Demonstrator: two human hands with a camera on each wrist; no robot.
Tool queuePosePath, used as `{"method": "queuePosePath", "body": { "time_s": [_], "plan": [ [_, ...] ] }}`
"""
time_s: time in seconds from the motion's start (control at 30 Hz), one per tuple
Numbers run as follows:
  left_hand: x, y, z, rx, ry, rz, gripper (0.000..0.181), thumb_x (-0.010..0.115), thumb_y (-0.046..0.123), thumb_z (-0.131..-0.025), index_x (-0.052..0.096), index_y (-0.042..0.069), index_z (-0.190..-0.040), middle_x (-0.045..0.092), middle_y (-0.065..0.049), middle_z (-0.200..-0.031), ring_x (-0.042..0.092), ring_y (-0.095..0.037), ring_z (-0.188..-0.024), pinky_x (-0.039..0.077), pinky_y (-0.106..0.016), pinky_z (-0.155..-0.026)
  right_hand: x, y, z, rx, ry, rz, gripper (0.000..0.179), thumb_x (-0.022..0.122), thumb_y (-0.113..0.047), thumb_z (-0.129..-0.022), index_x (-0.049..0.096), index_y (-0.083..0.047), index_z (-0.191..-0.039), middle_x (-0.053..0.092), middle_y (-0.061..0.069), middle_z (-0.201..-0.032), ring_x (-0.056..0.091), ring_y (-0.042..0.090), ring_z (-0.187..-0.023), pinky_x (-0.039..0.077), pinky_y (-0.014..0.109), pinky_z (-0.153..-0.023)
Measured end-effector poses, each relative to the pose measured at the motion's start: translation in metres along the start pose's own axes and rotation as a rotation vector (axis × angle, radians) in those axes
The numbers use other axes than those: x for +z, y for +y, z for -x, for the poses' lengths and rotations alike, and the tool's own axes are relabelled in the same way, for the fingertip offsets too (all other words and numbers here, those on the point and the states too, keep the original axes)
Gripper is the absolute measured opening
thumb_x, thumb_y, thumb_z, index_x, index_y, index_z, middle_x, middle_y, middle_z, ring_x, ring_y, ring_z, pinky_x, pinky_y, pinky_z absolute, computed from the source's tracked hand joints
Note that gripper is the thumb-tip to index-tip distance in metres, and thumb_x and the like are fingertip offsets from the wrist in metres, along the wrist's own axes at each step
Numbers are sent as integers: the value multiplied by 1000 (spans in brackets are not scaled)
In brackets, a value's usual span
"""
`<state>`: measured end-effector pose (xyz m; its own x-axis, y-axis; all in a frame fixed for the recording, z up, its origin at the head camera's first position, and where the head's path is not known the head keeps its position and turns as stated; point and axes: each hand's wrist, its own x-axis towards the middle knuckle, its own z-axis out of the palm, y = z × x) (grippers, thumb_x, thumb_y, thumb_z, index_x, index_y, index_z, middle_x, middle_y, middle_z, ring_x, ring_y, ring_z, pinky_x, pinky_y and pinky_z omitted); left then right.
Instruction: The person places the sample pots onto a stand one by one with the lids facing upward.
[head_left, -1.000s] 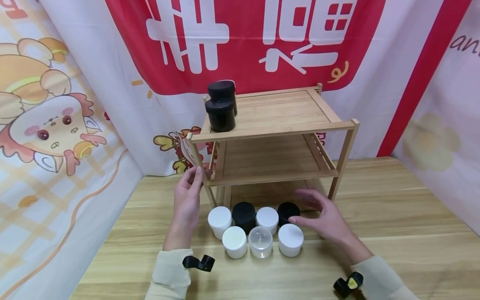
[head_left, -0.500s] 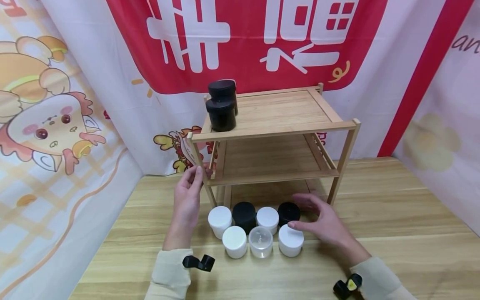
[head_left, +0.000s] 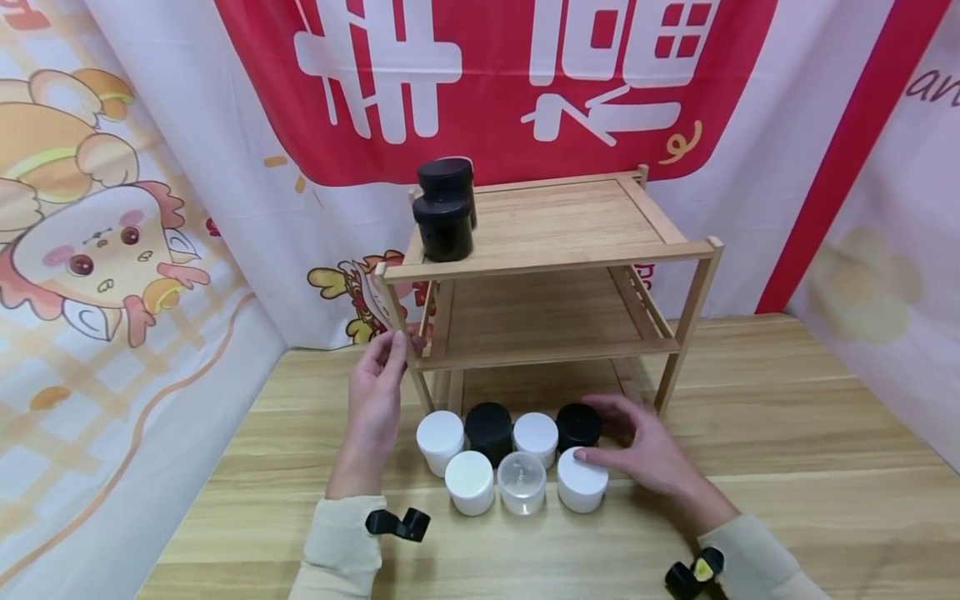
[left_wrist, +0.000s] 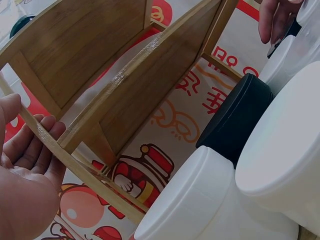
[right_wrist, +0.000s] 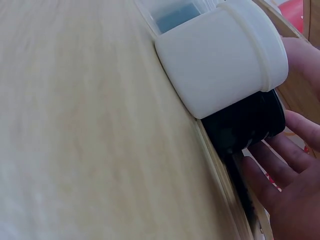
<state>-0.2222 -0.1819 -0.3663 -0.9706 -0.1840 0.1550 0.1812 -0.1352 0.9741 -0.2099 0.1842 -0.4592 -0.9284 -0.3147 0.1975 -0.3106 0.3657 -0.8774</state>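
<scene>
My left hand (head_left: pixel 375 396) pinches the front left post of a three-tier wooden shelf (head_left: pixel 555 258), thumb on one side and fingers behind, as the left wrist view shows. My right hand (head_left: pixel 651 450) is spread beside the black jar (head_left: pixel 578 423) at the right end of the back row. Its fingers (right_wrist: pixel 287 152) lie along that jar's side, fairly straight. The thumb reaches over the lid edge of the front white jar (head_left: pixel 582 483). To the left stand another black jar (head_left: pixel 488 429), several white jars (head_left: pixel 469 485) and a clear jar (head_left: pixel 522 485).
Two black jars (head_left: pixel 444 229) stand at the left end of the shelf's top tier, one behind the other. The shelf and jars are on a wood-grain table (head_left: pixel 780 417). Printed cloth (head_left: pixel 757 208) hangs behind and at both sides.
My right hand has come down and slightly left, closer around the black jar at the end of the back row. My left hand and the jars have stayed put.
</scene>
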Motion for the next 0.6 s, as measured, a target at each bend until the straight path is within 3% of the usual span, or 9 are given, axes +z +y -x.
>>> {"method": "queuePosePath", "body": {
  "time_s": [0.17, 0.43, 0.6],
  "plan": [
    [0, 0, 0, 4, 1, -1, 40, 56, 40, -112, 60, 11, -139, 53, -17, -150, 54, -15, -135, 38, -34, -129, 1, 1, 0, 12, -16, -30, 69, 92, -26, -86, 61, -13, -146, 68, 13, -142, 66, 31, -126, 53, 32, -106],
    [0, 1, 1, 2, 2, 1, 39, 55, 39, -113, 59, 11, -139, 54, -14, -149, 54, -15, -135, 38, -34, -129, 1, 0, 1, 41, -13, -23, 65, 88, -27, -90, 60, -13, -147, 67, 15, -144, 67, 31, -125, 55, 35, -105],
    [1, 0, 1, 30, -5, 11, 47, 54, 36, -114, 55, 1, -144, 59, -10, -141, 57, -17, -132, 38, -36, -129, 3, -1, 0, 68, 17, -32, 55, 82, -28, -96, 62, -12, -145, 68, 16, -139, 68, 26, -118, 56, 28, -99]
  ]
}}
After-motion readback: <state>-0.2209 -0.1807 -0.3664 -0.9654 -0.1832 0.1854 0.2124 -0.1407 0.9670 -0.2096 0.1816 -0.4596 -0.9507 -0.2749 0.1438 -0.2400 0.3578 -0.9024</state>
